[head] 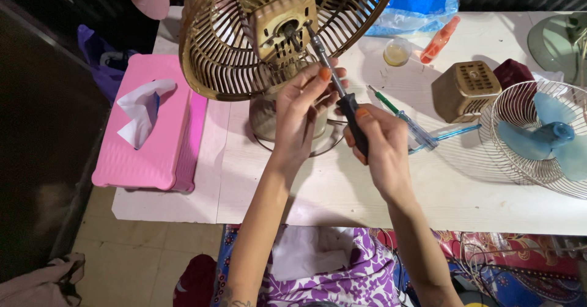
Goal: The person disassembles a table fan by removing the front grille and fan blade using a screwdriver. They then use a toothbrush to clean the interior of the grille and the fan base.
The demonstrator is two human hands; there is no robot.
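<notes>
Right hand [382, 145] clenched on the screwdriver [342, 93] by its black handle; left hand [302, 108] pinches the shaft, tip at the fan motor housing [282, 22], 12 o'clock. Screwdriver looks stiff, light; the handle seems the best grip. Grille [214, 50] prob. brittle w/ age. Far worktop [306, 184], 1 o'clock: small jar [397, 52] w/ yellowish liquid.

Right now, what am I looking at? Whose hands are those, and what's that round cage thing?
The camera sits on a person's head, looking down at their own hands. The round cage is the back grille of an old tan fan. The right hand holds a black-handled screwdriver, its tip at the fan's motor. The left hand steadies the shaft. On the white table lie a pink tissue box, a tan motor cover and a wire grille with blue blades.
</notes>
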